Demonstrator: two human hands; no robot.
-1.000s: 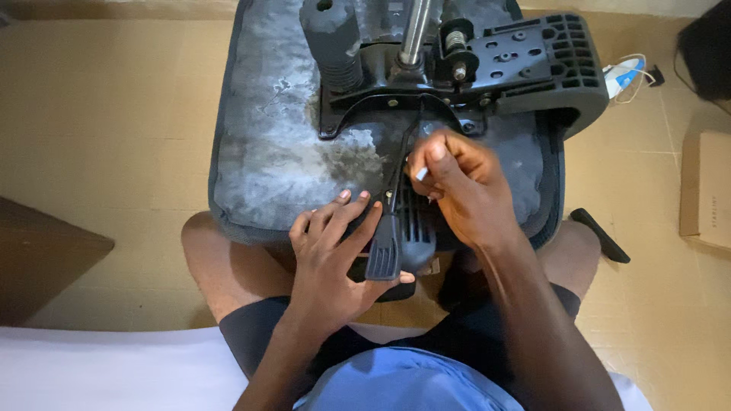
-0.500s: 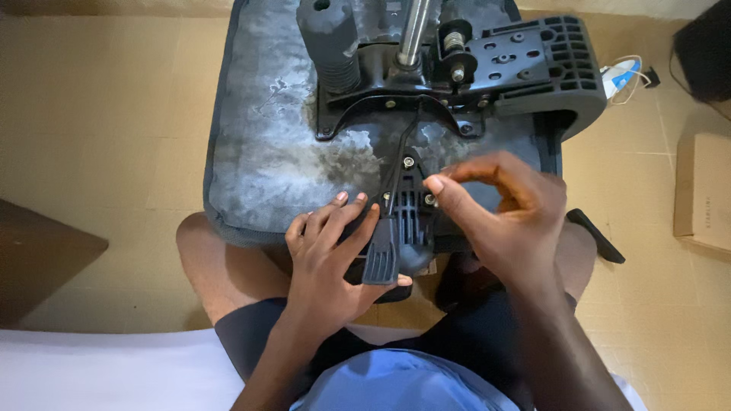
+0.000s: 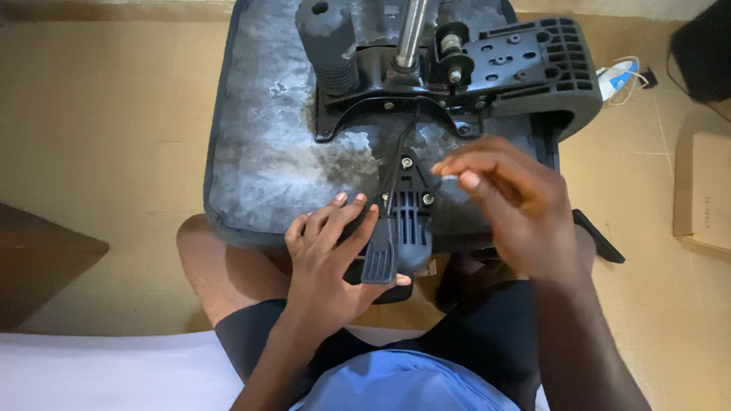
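An upturned chair seat (image 3: 266,152) with a worn grey underside lies across my knees. Bolted to it are a black metal mechanism plate (image 3: 365,106), a shiny column (image 3: 411,30) and a ribbed black plastic bracket (image 3: 533,61). A thin black cable (image 3: 397,152) runs down to a small slotted lever housing (image 3: 415,209) held by screws. My left hand (image 3: 327,259) grips the seat's near edge and the black lever paddle (image 3: 378,259). My right hand (image 3: 510,213) hovers just right of the housing with its fingertips pinched together. I cannot tell whether they hold anything small.
A tan tiled floor lies all around. At the right stand a cardboard box (image 3: 704,190) and a dark object (image 3: 700,46), with a white and blue cable (image 3: 620,76) near them. A black strip (image 3: 601,240) lies by my right knee.
My right hand has lifted off the lever housing and drawn back to the right, uncovering its screws. My left hand has stayed on the paddle.
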